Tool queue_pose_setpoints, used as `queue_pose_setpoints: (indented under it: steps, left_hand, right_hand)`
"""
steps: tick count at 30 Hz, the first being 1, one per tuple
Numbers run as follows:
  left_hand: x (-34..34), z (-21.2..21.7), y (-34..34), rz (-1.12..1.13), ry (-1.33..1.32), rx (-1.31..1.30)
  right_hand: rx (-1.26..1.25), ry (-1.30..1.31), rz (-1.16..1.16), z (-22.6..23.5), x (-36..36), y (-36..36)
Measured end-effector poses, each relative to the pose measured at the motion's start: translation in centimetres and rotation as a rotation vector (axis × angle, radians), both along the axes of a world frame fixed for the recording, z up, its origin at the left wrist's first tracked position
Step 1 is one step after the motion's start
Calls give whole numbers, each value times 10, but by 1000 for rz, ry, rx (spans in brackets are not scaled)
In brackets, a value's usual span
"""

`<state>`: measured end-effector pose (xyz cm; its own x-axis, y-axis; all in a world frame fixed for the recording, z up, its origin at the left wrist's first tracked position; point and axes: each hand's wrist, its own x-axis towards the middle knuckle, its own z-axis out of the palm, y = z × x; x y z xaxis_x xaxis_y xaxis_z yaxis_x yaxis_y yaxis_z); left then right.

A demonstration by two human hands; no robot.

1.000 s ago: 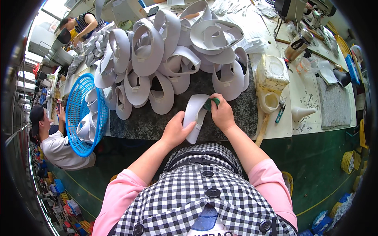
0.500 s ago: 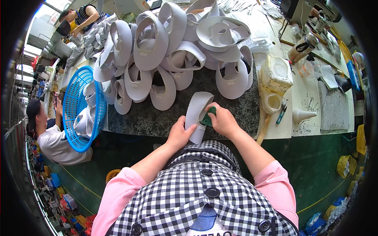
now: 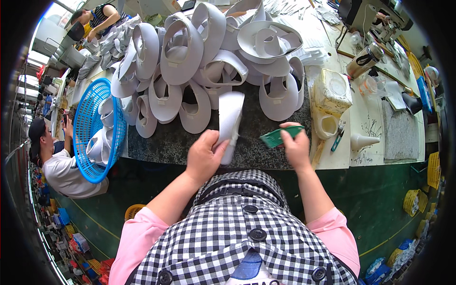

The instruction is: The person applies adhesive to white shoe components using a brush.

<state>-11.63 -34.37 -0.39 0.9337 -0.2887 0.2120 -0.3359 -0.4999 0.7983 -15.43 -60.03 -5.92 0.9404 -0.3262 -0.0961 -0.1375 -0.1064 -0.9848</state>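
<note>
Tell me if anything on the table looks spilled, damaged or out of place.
Nothing looks clearly spilled. The white block, right of the dark mat, stands out: its sides are stained yellowish, unlike the heaped visors. The visor in the left hand shows no obvious damage.

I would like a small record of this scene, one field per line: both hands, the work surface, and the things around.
Left hand: holds a white curved piece
Right hand: holds a flat green tool, apart from that piece
Below the hands: dark speckled board
Beyond the hands: pile of white pieces
At left: blue basket, white pieces inside
At right: flask, white cone
</note>
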Motion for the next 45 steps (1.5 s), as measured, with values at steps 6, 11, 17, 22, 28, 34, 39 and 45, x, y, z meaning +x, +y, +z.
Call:
queue_pose_setpoints:
  steps: [6, 11, 17, 22, 28, 34, 39, 45]
  left_hand:
    - [12, -37, 9, -227, -364, 475]
    - [-24, -65, 14, -233, -104, 368]
    - [-9, -71, 20, 207, 269, -134]
    - [14, -77, 12, 318, 639, -171]
    - [11, -95, 1, 259, 782, -362]
    - [0, -92, -4, 329, 1053, -706]
    - [-1, -84, 1, 427, 1143, -782]
    - [5, -83, 8, 449, 1258, -908]
  right_hand:
    - [109, 2, -183, -13, -25, -36]
    - [114, -40, -258, 3, -50, -53]
    - [-226, -249, -526, 31, -50, -111]
    - [-583, -219, -498, 29, -33, -123]
    - [-622, -174, -466, 7, -21, -127]
    - [-138, -44, -607, 8, -43, -150]
    - [159, -35, -255, 38, -20, -55]
    - [183, -85, 139, 12, 25, 75]
